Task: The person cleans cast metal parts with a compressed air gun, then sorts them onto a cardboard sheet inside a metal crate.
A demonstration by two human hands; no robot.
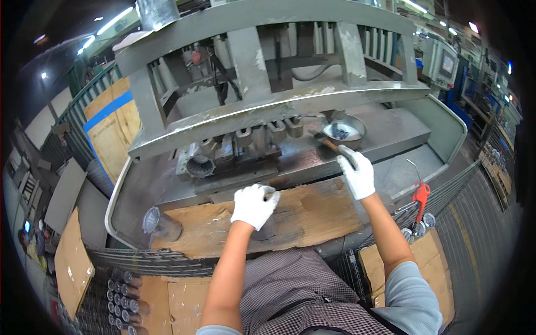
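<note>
My right hand (356, 174), in a white glove, is closed around a wooden-handled brush (329, 144). The brush's dark end points away from me, beside the near left rim of a round metal bowl (363, 137) holding whitish liquid. My left hand (254, 206), also gloved, hovers over a worn cardboard sheet (312, 215); its fingers are loosely bent with nothing visible in them. Beyond it, a ribbed metal cylinder (200, 166) lies in the machine's fixture, its round end facing me. Another metal cylinder (162, 224) rests at the cardboard's left end.
A heavy grey machine frame (251, 114) spans the far side above the work surface. A red air gun (421, 194) hangs at right near several metal parts (424, 220). Several cylinders (124, 298) stand at lower left beside cardboard (184, 304). A control panel (446, 62) is at far right.
</note>
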